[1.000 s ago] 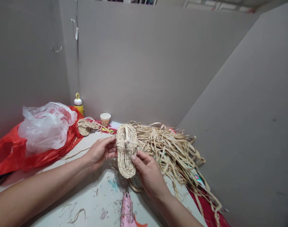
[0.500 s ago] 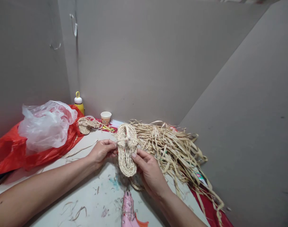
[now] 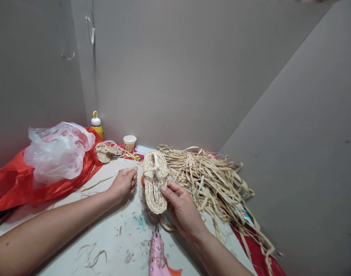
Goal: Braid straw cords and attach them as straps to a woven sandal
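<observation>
Curled nearly into a fist, the left hand sat just left of the woven oval, apart from it; whether it pinched anything could not be told. Thumb in front and fingers behind, the right hand gripped the oval by its lower right side, tipped up above the middle of the white table. Among the dry strips along the table's right edge lay 1 packet in green, pink and white, its print too small to read. Near the far edge, 1 paper cup bore an orange pattern too small to make out. Pale straw in colour, the oval was braid coiled in long rounds, with strands crossing above its centre and a glossy spot there. Toward the near edge lay 1 pink glue gun, nozzle pointing away.
</observation>
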Action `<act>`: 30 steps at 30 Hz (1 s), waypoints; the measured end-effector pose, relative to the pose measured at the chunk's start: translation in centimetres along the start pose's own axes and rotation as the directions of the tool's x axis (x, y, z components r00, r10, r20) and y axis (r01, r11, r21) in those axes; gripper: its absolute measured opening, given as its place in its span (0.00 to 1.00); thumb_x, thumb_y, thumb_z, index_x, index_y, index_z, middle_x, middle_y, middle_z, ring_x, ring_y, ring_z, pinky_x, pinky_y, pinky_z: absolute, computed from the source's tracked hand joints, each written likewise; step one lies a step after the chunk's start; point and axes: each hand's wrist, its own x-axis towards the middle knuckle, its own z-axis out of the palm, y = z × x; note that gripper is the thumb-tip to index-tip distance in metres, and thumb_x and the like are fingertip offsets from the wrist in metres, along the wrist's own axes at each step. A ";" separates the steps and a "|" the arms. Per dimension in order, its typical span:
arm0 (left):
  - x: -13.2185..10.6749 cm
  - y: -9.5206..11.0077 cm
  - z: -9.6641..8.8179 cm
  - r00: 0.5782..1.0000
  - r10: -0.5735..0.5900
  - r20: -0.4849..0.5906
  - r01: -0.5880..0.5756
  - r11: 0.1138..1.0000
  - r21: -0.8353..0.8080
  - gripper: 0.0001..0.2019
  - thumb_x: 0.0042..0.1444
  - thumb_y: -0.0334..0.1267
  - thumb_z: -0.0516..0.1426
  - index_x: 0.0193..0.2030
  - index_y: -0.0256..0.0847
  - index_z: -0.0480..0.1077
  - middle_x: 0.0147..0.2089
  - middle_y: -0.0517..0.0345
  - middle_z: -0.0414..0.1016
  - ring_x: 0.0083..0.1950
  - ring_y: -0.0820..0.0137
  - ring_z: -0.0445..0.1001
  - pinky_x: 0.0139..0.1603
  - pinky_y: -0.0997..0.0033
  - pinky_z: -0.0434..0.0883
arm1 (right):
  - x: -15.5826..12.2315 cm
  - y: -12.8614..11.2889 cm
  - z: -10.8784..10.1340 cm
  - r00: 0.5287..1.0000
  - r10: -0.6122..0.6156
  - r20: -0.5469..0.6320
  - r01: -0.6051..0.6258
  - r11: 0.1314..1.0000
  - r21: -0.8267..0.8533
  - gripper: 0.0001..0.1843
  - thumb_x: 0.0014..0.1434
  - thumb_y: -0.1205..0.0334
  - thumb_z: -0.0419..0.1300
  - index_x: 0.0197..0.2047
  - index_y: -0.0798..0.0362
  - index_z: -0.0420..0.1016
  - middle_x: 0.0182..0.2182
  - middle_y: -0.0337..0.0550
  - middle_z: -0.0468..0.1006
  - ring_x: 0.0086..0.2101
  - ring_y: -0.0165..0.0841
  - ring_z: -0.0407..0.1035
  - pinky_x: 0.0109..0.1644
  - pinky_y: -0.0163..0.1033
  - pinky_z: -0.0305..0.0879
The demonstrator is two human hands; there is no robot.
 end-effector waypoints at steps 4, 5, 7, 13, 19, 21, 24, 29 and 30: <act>-0.3 -0.3 0.1 0.999 0.035 0.000 -0.035 0.999 0.039 0.18 0.48 0.52 0.60 0.23 0.38 0.66 0.16 0.66 0.63 0.15 0.80 0.57 0.18 0.79 0.60 | 0.0 0.0 0.0 1.000 -0.005 0.015 0.005 1.000 -0.002 0.09 0.48 0.58 0.72 0.28 0.52 0.78 0.22 0.34 0.77 0.25 0.29 0.68 0.29 0.32 0.63; -0.3 -0.3 0.1 0.999 0.038 0.004 -0.038 0.998 0.049 0.17 0.46 0.50 0.62 0.24 0.37 0.67 0.16 0.65 0.65 0.16 0.79 0.59 0.18 0.78 0.61 | 0.0 0.0 0.0 1.000 -0.005 0.017 0.005 1.000 0.003 0.09 0.48 0.57 0.72 0.29 0.52 0.79 0.23 0.35 0.77 0.26 0.29 0.68 0.30 0.32 0.63; -0.5 -0.3 0.2 0.999 0.045 0.005 -0.045 0.996 0.073 0.15 0.44 0.46 0.64 0.24 0.37 0.67 0.16 0.65 0.66 0.16 0.78 0.62 0.19 0.78 0.62 | 0.1 0.1 0.0 1.000 -0.006 0.018 0.006 1.000 0.011 0.09 0.48 0.57 0.72 0.30 0.52 0.79 0.24 0.35 0.78 0.26 0.29 0.69 0.31 0.33 0.64; -0.5 -0.3 0.4 0.995 0.098 -0.018 -0.095 0.990 0.107 0.17 0.46 0.44 0.63 0.20 0.39 0.61 0.15 0.69 0.60 0.16 0.79 0.58 0.17 0.79 0.59 | 0.4 0.3 -0.4 1.000 0.006 0.001 -0.006 1.000 0.013 0.11 0.47 0.56 0.72 0.33 0.52 0.81 0.28 0.38 0.81 0.29 0.32 0.71 0.32 0.35 0.65; -0.2 -0.4 0.2 0.993 0.107 -0.045 -0.104 0.992 0.068 0.21 0.50 0.52 0.61 0.21 0.40 0.58 0.16 0.70 0.58 0.16 0.80 0.58 0.19 0.78 0.60 | 0.4 0.4 -0.4 1.000 0.029 0.000 -0.029 0.999 0.044 0.13 0.46 0.54 0.73 0.33 0.52 0.81 0.30 0.39 0.82 0.33 0.35 0.74 0.38 0.37 0.68; -0.2 -0.3 0.1 0.996 0.084 -0.029 -0.083 0.995 0.053 0.19 0.46 0.51 0.64 0.23 0.39 0.62 0.18 0.67 0.64 0.18 0.79 0.62 0.21 0.78 0.63 | 0.4 0.4 -0.4 0.999 0.036 -0.002 -0.036 0.998 0.053 0.14 0.45 0.55 0.73 0.34 0.52 0.81 0.30 0.40 0.82 0.33 0.35 0.74 0.39 0.38 0.68; -0.2 -0.3 0.2 0.999 0.049 0.000 -0.048 0.998 0.039 0.17 0.43 0.47 0.66 0.26 0.36 0.67 0.21 0.62 0.70 0.21 0.77 0.66 0.25 0.76 0.67 | 0.5 0.4 -0.3 0.999 0.037 -0.002 -0.037 0.998 0.059 0.14 0.45 0.55 0.74 0.34 0.52 0.82 0.29 0.40 0.83 0.33 0.36 0.75 0.40 0.39 0.69; -0.4 -0.2 0.4 0.999 0.018 0.032 -0.018 1.000 0.013 0.15 0.41 0.44 0.67 0.27 0.35 0.71 0.23 0.59 0.74 0.23 0.75 0.69 0.28 0.74 0.69 | 0.6 0.3 -0.2 1.000 0.022 0.004 -0.022 0.998 0.055 0.12 0.46 0.58 0.73 0.34 0.53 0.82 0.29 0.41 0.83 0.33 0.37 0.75 0.39 0.40 0.69; -0.5 -0.2 0.5 0.999 0.015 0.035 -0.015 1.000 0.008 0.15 0.41 0.43 0.67 0.27 0.34 0.71 0.23 0.59 0.74 0.24 0.75 0.69 0.28 0.74 0.69 | 0.6 0.3 -0.3 1.000 0.021 0.004 -0.021 0.998 0.055 0.12 0.46 0.59 0.73 0.34 0.53 0.82 0.30 0.41 0.83 0.33 0.37 0.75 0.39 0.39 0.69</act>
